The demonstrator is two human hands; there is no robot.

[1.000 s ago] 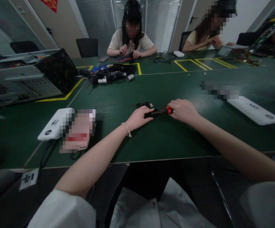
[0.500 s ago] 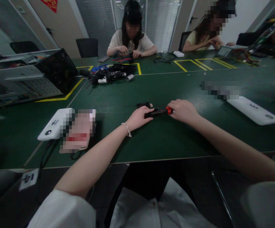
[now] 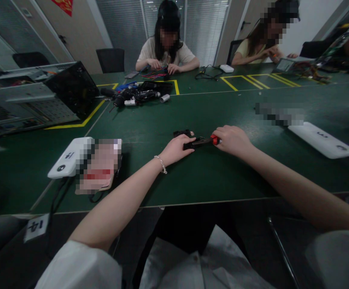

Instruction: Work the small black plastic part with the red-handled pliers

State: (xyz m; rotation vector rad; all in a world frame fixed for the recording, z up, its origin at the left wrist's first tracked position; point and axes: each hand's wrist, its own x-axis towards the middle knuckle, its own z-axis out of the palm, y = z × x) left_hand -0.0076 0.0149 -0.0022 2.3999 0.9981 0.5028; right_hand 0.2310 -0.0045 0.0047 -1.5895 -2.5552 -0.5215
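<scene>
Over the middle of the green table (image 3: pixel 210 176), my left hand (image 3: pixel 176 149) is closed on a small black part (image 3: pixel 188 145), its thumb and forefinger on either side of it. My right hand (image 3: pixel 233 139) grips red-handled pliers (image 3: pixel 214 139), fingers wrapped round the handles. The dark jaws point left and meet the black part; what exactly they bite on is too small to tell. Just behind my left hand lies another black piece (image 3: pixel 182 132) with a pale end.
A white power bank (image 3: pixel 68 158) and a blurred-out phone lie at left; another white power bank (image 3: pixel 323 140) is at right. An opened computer case (image 3: pixel 29 100) stands far left. A drill (image 3: pixel 120 99) lies among black parts. Two people work across the table.
My hands, the pliers and the black part stay almost in place. Across the table, a person's hands have shifted slightly.
</scene>
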